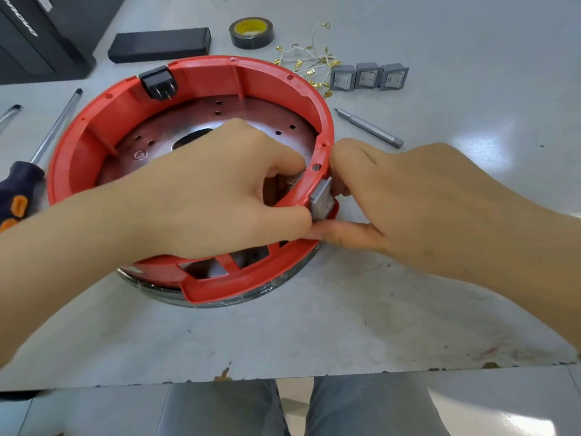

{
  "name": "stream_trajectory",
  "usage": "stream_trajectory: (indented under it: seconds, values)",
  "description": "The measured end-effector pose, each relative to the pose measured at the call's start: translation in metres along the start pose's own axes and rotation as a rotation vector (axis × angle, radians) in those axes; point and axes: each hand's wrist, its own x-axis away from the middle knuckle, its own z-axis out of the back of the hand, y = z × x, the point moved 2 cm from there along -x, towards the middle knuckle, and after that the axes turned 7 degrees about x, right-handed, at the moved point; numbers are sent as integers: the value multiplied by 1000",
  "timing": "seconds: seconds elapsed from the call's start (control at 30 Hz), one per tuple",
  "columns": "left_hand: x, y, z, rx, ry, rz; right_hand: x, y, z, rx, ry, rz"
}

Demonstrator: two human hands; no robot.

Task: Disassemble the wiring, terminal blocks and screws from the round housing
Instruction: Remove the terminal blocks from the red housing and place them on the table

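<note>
Head view looks down on a grey table (314, 325) with the red housing (94, 158) lying between and under both hands. Left hand (213, 190) reaches over the near rim into the ring, fingers curled down inside the wall and thumb against the outer edge, gripping the wall beside a grey switch (321, 199) seated in the rim. Right hand (418, 202) comes in from outside, its fingers bent against the outer face of that switch and its thumb lying under it along the rim; it pinches the switch, though the fingertips are partly hidden. The two hands almost meet at that spot.

Just under the left wrist the near wall shows three square cut-outs (226, 262). Across the ring from the hands a black socket (158, 83) sits in the far wall.

Beyond the right hand lie a small grey driver (367, 127), three loose grey switches (369, 76) in a row, and a tangle of white wires (311, 59) with brass terminals. Further off are a tape roll (251, 32) and a black box (160, 45). Left of the left forearm a screwdriver (41, 152) lies near the housing's edge.

Table edge runs close below both forearms, with bare surface between it and the housing.
</note>
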Motion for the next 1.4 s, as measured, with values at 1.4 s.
stream_trajectory:
  seconds: [1.4]
  values:
    - [7, 0, 4, 262, 136, -84, 6, -1, 14, -127, 29, 88]
